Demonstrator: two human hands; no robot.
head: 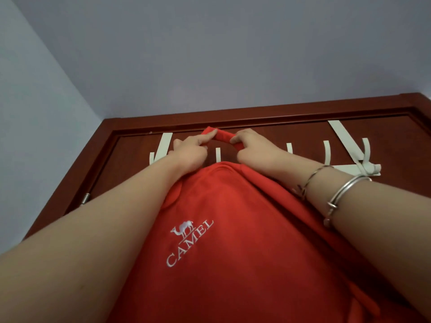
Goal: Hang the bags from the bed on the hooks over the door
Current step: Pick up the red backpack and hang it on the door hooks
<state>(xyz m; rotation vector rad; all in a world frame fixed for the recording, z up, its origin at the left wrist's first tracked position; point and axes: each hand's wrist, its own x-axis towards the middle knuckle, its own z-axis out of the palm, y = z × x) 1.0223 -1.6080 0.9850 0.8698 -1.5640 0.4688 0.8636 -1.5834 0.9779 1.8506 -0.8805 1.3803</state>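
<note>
Two bare hands are raised against the upper part of a dark red-brown wooden door (268, 134), each clamped on the same top loop. Leftmost, a white metal over-door hook rack (163, 145) shows a flat strap running up to the door's top edge and a short upturned prong beside it. The left hand (190, 153) pinches the left end of the red fabric carry loop (220, 136) between thumb and forefinger, its remaining fingers curled. The loop stands taut between the hands, close under the door's top edge and above a white hook prong (218, 153); whether it touches any prong cannot be told. The right hand (253, 150) grips the loop's right end, fingers folded over it. Below the hands hangs the red fabric backpack (233, 229), held flat against the door between both forearms. Its cloth is smooth and uniformly red, with a rounded top and a curved seam on the left shoulder. White embroidery shows a camel figure above the word "CAMEL", tilted upward to the right. Two silver metal bangles (340, 194) sit on the right wrist. Further right, more white prongs (326, 152) and a second diagonal strap stand free of the backpack.
</note>
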